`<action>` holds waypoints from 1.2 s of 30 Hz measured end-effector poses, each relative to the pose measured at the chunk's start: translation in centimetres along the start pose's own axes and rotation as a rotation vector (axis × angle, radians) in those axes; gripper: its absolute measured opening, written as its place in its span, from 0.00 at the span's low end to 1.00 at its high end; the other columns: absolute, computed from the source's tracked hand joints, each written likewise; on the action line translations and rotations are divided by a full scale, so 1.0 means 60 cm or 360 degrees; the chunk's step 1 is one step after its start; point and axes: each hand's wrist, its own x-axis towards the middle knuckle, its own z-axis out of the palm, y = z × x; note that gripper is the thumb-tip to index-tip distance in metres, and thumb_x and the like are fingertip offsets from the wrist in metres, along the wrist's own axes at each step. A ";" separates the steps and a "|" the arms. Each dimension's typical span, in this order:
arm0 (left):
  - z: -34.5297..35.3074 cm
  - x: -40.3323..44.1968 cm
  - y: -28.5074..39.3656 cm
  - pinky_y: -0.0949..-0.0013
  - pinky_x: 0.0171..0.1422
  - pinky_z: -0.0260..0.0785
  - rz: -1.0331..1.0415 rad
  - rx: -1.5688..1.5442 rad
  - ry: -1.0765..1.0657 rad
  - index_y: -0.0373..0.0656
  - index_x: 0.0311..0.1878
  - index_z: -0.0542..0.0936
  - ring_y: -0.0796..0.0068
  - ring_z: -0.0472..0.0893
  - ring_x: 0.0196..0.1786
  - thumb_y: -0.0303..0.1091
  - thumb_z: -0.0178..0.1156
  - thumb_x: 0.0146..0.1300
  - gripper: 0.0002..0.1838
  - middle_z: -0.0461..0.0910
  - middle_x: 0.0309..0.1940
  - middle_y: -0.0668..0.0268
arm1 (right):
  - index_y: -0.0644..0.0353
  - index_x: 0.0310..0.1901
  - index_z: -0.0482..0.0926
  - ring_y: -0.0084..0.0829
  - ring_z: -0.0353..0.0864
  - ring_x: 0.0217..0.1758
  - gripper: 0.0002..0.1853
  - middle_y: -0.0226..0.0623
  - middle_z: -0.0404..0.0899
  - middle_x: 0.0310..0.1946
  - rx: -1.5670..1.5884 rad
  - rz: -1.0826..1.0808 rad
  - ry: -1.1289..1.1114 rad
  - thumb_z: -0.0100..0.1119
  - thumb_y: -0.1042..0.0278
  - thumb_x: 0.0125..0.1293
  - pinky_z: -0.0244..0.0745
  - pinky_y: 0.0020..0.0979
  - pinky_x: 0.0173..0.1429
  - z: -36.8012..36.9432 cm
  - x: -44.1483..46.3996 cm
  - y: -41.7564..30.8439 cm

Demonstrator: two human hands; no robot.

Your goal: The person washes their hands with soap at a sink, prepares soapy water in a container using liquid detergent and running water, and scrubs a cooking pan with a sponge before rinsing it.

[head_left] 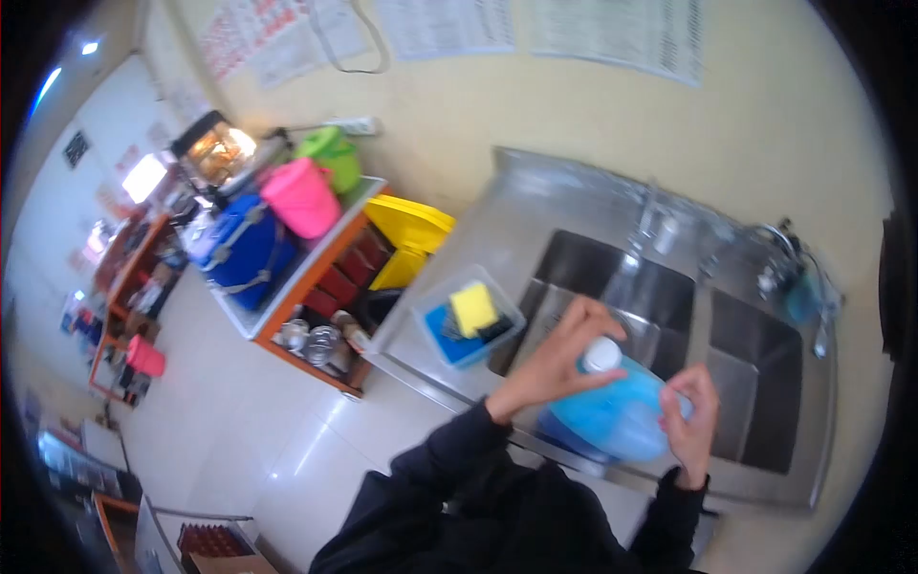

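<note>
A clear bottle of light blue liquid point(617, 411) is tilted over the front edge of the sink, its white cap point(602, 355) toward the upper left. My left hand point(555, 359) is closed around its neck, thumb below the cap and fingers above. At the bottle's right side is my right hand point(690, 416), its fingers curled in a pinch; a pale bit shows at the fingertips, too blurred to name. Left of the bottle, a clear plastic tub point(427, 320) on the steel counter holds a yellow sponge point(473, 308), something blue and dark scrubbers.
The steel sink point(755, 330) has two basins and taps point(646, 225) along the back. Left of it stand a yellow bin point(406, 230) and an orange-framed table point(306, 359) bearing a blue cooler point(247, 253), a pink bucket point(301, 198) and a green bucket point(330, 158).
</note>
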 end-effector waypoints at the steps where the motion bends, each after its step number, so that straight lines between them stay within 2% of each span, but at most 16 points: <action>1: -0.013 -0.008 -0.002 0.65 0.52 0.68 0.0015 0.0026 0.0022 0.41 0.46 0.77 0.63 0.73 0.45 0.30 0.71 0.49 0.20 0.73 0.45 0.59 | 0.60 0.34 0.65 0.15 0.67 0.17 0.09 0.27 0.67 0.20 -0.0038 -0.0109 -0.0001 0.57 0.72 0.64 0.62 0.18 0.22 -0.001 0.000 0.022; 2: -0.020 -0.016 0.000 0.63 0.55 0.67 -0.0037 -0.0061 -0.0032 0.39 0.45 0.78 0.63 0.74 0.49 0.31 0.71 0.49 0.19 0.73 0.46 0.59 | 0.60 0.34 0.65 0.15 0.67 0.17 0.09 0.27 0.67 0.20 0.0008 -0.0048 0.0015 0.57 0.71 0.64 0.61 0.17 0.21 0.005 0.000 0.017; 7: -0.027 -0.033 0.010 0.59 0.61 0.64 -0.0079 -0.0392 -0.0188 0.40 0.55 0.72 0.58 0.72 0.58 0.28 0.67 0.52 0.26 0.72 0.56 0.57 | 0.59 0.35 0.64 0.13 0.65 0.16 0.10 0.27 0.66 0.19 0.0092 0.0146 -0.0023 0.56 0.69 0.64 0.58 0.16 0.20 0.008 0.002 -0.011; 8: -0.021 -0.036 0.008 0.58 0.65 0.62 -0.0088 -0.0367 -0.0232 0.42 0.61 0.67 0.56 0.70 0.61 0.33 0.67 0.53 0.31 0.70 0.60 0.55 | 0.60 0.35 0.64 0.13 0.65 0.16 0.10 0.27 0.66 0.19 0.0083 0.0141 -0.0045 0.56 0.69 0.64 0.58 0.16 0.20 0.006 0.002 -0.011; 11: 0.005 -0.004 0.017 0.59 0.68 0.58 -0.0335 -0.0297 -0.0328 0.42 0.63 0.65 0.55 0.69 0.64 0.39 0.69 0.50 0.37 0.69 0.61 0.55 | 0.60 0.35 0.63 0.13 0.64 0.16 0.10 0.27 0.66 0.18 0.0015 0.0123 -0.0064 0.55 0.69 0.64 0.57 0.16 0.20 0.004 -0.004 -0.014; 14: 0.003 0.008 -0.005 0.60 0.69 0.57 -0.0287 -0.0223 -0.0258 0.42 0.64 0.66 0.56 0.68 0.64 0.40 0.70 0.48 0.39 0.69 0.61 0.56 | 0.61 0.35 0.63 0.13 0.64 0.15 0.09 0.27 0.66 0.18 -0.0020 0.0044 -0.0081 0.54 0.71 0.64 0.56 0.17 0.20 0.003 -0.006 -0.002; 17: -0.044 -0.006 -0.019 0.60 0.69 0.56 -0.0242 -0.0267 -0.0157 0.43 0.64 0.67 0.57 0.68 0.64 0.40 0.71 0.47 0.40 0.69 0.62 0.57 | 0.61 0.35 0.62 0.14 0.65 0.18 0.10 0.27 0.65 0.19 0.0012 0.0091 -0.0098 0.55 0.71 0.63 0.57 0.17 0.23 0.003 -0.002 -0.017; 18: -0.057 -0.017 -0.024 0.59 0.69 0.56 -0.0390 -0.0379 -0.0118 0.44 0.63 0.69 0.58 0.68 0.65 0.39 0.70 0.48 0.37 0.69 0.62 0.58 | 0.60 0.34 0.62 0.14 0.66 0.19 0.10 0.27 0.65 0.19 0.0031 0.0135 -0.0104 0.55 0.71 0.63 0.58 0.18 0.24 0.004 -0.001 -0.023; 21: -0.070 -0.036 -0.034 0.56 0.71 0.52 -0.0157 -0.0065 -0.0190 0.45 0.62 0.71 0.58 0.68 0.65 0.40 0.68 0.51 0.33 0.70 0.62 0.58 | 0.58 0.35 0.62 0.13 0.62 0.17 0.13 0.26 0.63 0.20 -0.0225 -0.0082 -0.0069 0.58 0.66 0.62 0.57 0.16 0.21 -0.010 -0.002 0.031; 22: -0.059 -0.035 -0.015 0.48 0.72 0.47 -0.0134 -0.0125 -0.0212 0.45 0.60 0.72 0.59 0.69 0.65 0.41 0.65 0.55 0.29 0.73 0.59 0.58 | 0.58 0.35 0.62 0.14 0.62 0.19 0.14 0.26 0.62 0.21 -0.0233 -0.0075 -0.0056 0.60 0.67 0.60 0.58 0.17 0.23 -0.002 0.002 0.020; 24: -0.014 -0.025 0.014 0.44 0.72 0.44 -0.0303 0.0034 -0.0265 0.46 0.58 0.73 0.59 0.69 0.65 0.43 0.65 0.55 0.27 0.74 0.58 0.57 | 0.59 0.35 0.62 0.16 0.64 0.22 0.16 0.27 0.60 0.23 -0.0257 -0.0054 -0.0035 0.63 0.69 0.55 0.60 0.19 0.27 0.010 0.002 -0.016; 27: 0.023 -0.012 -0.029 0.39 0.72 0.38 -0.0382 -0.0065 -0.0414 0.48 0.57 0.74 0.59 0.69 0.65 0.50 0.68 0.52 0.30 0.74 0.57 0.58 | 0.60 0.36 0.63 0.18 0.65 0.28 0.19 0.27 0.58 0.25 -0.0478 -0.0185 -0.0094 0.66 0.69 0.49 0.61 0.22 0.33 0.008 0.000 -0.020; 29: -0.028 0.011 -0.030 0.39 0.72 0.36 -0.0375 -0.0348 -0.0701 0.49 0.58 0.73 0.59 0.68 0.65 0.52 0.69 0.50 0.33 0.73 0.59 0.59 | 0.61 0.36 0.65 0.25 0.69 0.30 0.21 0.32 0.62 0.24 -0.0518 -0.0075 -0.0110 0.69 0.67 0.46 0.64 0.27 0.34 0.003 -0.005 -0.016; 30: -0.036 0.004 -0.036 0.39 0.73 0.35 -0.0322 -0.0286 -0.0585 0.49 0.58 0.73 0.59 0.67 0.66 0.52 0.69 0.49 0.34 0.72 0.59 0.59 | 0.62 0.37 0.67 0.28 0.71 0.31 0.22 0.34 0.65 0.24 -0.0536 -0.0017 -0.0127 0.70 0.66 0.45 0.66 0.29 0.35 0.000 -0.005 -0.016; 33: -0.060 -0.014 -0.054 0.38 0.73 0.33 -0.0252 -0.0154 -0.0416 0.50 0.60 0.72 0.60 0.66 0.67 0.52 0.68 0.49 0.35 0.70 0.61 0.60 | 0.57 0.48 0.78 0.40 0.74 0.50 0.25 0.39 0.77 0.43 -0.0997 0.0249 -0.0344 0.72 0.60 0.48 0.69 0.40 0.55 -0.011 0.003 -0.068; 36: -0.043 -0.022 -0.005 0.37 0.74 0.29 -0.0353 -0.0157 -0.0474 0.48 0.60 0.72 0.59 0.64 0.69 0.49 0.62 0.55 0.30 0.72 0.60 0.59 | 0.58 0.44 0.77 0.40 0.75 0.48 0.22 0.40 0.78 0.42 -0.1088 0.0100 -0.0328 0.73 0.60 0.48 0.69 0.40 0.53 0.006 0.014 -0.088</action>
